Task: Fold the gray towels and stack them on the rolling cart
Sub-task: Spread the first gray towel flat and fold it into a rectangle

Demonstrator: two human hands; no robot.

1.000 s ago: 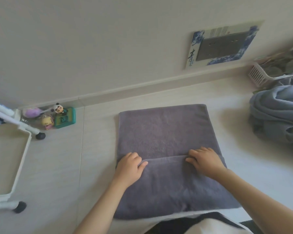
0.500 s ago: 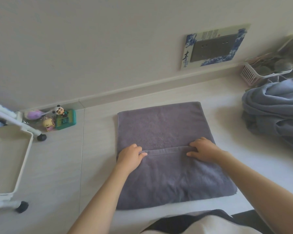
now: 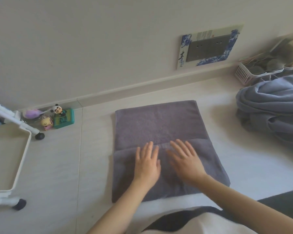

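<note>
At far left, the rolling cart (image 3: 10,149) tray shows no towels. On the floor (image 3: 61,166), one gray towel (image 3: 159,125) lies part-folded; left hand (image 3: 146,164) and right hand (image 3: 184,159) press it, fingers spread flat. Unfolded towels (image 3: 274,112) wait at right.

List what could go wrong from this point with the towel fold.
The folded flap's edge sits slanted on the gray towel, so the next fold may come out crooked. Both the left hand and right hand lie flat, gripping nothing; smoothing could drag the flap. The rolling cart stands well left, so carrying may loosen the fold.
</note>
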